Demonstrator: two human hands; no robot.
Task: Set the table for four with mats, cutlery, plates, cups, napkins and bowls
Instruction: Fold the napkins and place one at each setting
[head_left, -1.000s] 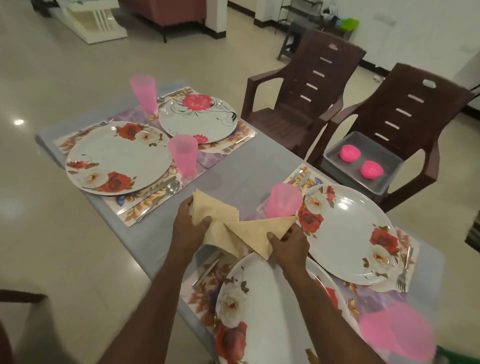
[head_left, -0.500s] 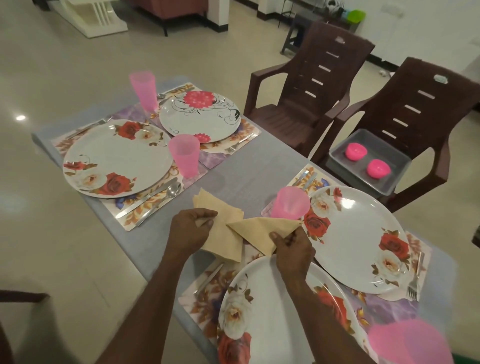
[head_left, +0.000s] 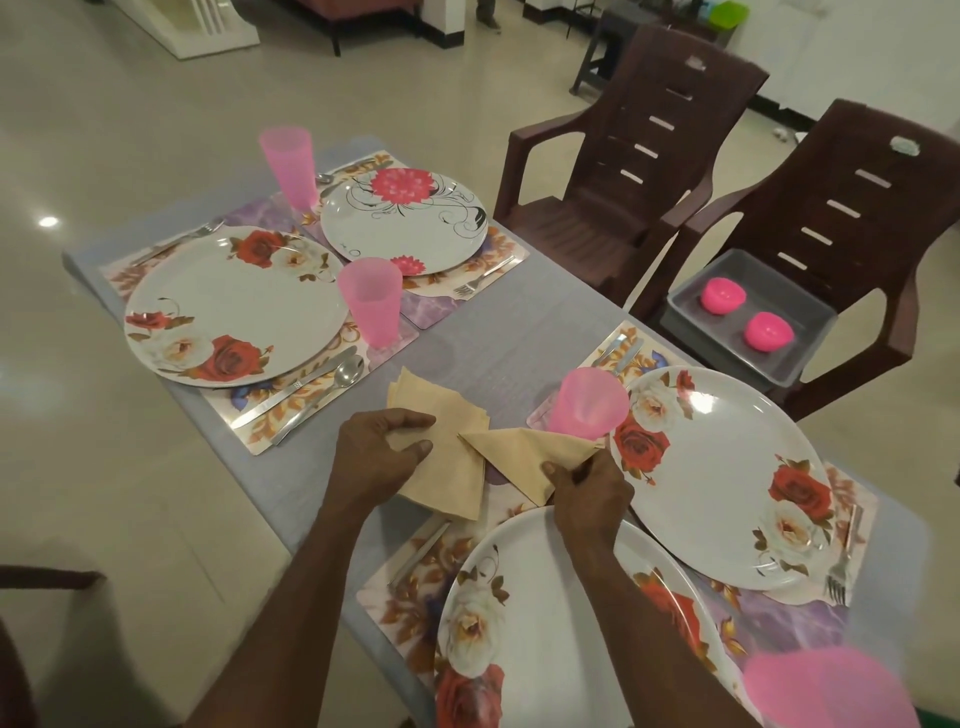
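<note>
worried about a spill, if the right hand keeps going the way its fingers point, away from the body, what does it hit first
Probably the pink cup just beyond the folded napkin that the right hand pinches; depth is hard to judge.

Pale glossy floor tiles (head_left: 130, 130) fill the left of the frame, with a light glare (head_left: 48, 222) at left; two brown plastic chairs (head_left: 649, 171) stand upper right.

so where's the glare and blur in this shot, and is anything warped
Head view: ceiling light glares off the right plate near its far rim and off the floor at the left; the pink cup at the bottom right corner is a soft blur; the wide lens bends the table edge and splays the brown chairs; both hands and the napkins look sharp.
</note>
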